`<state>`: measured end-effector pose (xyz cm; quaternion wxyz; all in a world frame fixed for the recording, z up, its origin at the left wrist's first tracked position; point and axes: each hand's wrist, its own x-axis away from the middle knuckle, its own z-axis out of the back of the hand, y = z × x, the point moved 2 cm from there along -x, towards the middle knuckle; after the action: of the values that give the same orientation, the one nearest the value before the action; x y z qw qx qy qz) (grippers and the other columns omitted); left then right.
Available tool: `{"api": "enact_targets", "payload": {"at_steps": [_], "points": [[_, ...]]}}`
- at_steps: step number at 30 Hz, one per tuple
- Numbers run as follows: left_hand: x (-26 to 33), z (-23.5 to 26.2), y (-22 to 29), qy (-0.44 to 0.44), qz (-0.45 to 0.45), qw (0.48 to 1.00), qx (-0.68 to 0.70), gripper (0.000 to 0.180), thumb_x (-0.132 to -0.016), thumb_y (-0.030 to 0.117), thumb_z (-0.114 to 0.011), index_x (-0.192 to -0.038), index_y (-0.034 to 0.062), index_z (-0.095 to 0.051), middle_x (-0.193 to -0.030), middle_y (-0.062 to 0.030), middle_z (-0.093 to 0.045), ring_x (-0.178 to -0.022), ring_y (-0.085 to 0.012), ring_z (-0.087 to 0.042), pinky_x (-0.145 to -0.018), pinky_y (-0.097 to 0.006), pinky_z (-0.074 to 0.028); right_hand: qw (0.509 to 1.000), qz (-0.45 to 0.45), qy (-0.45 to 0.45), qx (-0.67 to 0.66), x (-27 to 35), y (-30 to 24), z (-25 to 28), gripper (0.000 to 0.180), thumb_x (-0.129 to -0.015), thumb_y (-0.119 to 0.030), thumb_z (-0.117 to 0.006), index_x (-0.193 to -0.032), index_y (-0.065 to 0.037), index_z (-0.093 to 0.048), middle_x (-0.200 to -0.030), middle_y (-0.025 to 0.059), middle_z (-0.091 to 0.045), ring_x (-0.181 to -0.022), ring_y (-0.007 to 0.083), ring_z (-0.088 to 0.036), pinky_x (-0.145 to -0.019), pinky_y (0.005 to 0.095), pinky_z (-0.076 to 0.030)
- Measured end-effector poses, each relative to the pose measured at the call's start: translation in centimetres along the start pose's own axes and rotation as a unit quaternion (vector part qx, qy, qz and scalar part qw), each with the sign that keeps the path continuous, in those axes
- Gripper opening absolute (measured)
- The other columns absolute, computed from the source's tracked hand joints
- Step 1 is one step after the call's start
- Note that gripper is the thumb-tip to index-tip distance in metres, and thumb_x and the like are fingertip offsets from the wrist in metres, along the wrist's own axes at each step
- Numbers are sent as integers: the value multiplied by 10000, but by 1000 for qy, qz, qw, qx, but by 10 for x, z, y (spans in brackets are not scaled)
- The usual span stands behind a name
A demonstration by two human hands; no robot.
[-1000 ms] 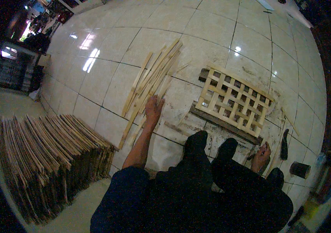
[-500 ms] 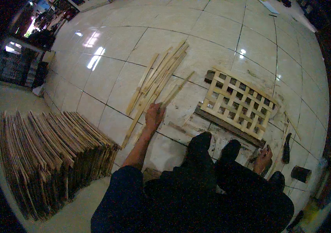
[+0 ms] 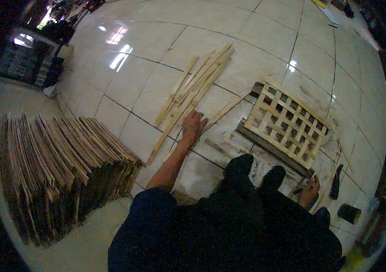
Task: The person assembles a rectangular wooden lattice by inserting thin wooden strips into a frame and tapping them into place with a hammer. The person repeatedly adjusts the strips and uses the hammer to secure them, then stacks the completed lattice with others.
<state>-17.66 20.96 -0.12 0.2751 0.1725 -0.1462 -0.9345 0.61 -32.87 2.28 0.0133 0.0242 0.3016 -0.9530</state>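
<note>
My left hand (image 3: 193,125) is closed round the near end of a thin bamboo strip (image 3: 227,109), just right of a bundle of loose bamboo strips (image 3: 197,84). The held strip slants away toward a woven bamboo lattice panel (image 3: 290,121), its far tip close to the panel's left corner. Dark wooden bars (image 3: 272,147) lie under the lattice's far-left and near edges. By the panel's near right corner, my right hand (image 3: 309,192) has curled fingers; whatever is in them is too dark to name.
A tall row of thin, rough-edged sheets (image 3: 66,174) stands at the left. Right of my feet lie a dark-handled tool (image 3: 336,182) and a dark block (image 3: 349,213). Thin scraps and dirt are scattered on the tiled floor (image 3: 156,41) around the lattice.
My left hand has drawn the strip rightward, away from the bundle, and its far tip has swung nearer the lattice. The whole view has shifted slightly. My right hand stays beside the panel's corner.
</note>
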Motion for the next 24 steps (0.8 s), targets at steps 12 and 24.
{"api": "enact_targets", "payload": {"at_steps": [12,24], "points": [[4,-16,-2,-161,88,981,-66,260,-803,266,-657,-936,59,-572,-949,-146,-593,-880,-338,-591,-730,-456,-478,997,11,11,-77,-4,43,-26,423,-996,-322,-425,-1282,-18,-492,-1157,176,-489,-893,242,-614,-764,365,-504],[34,-21,49,10,217,974,-58,345,-761,256,-671,-1030,71,-560,-1021,-108,-528,-1006,-289,-521,-811,-440,-424,995,82,10,-48,-18,52,-20,508,-985,-401,-422,-1244,28,-506,-1149,196,-536,-795,246,-628,-683,359,-540]]}}
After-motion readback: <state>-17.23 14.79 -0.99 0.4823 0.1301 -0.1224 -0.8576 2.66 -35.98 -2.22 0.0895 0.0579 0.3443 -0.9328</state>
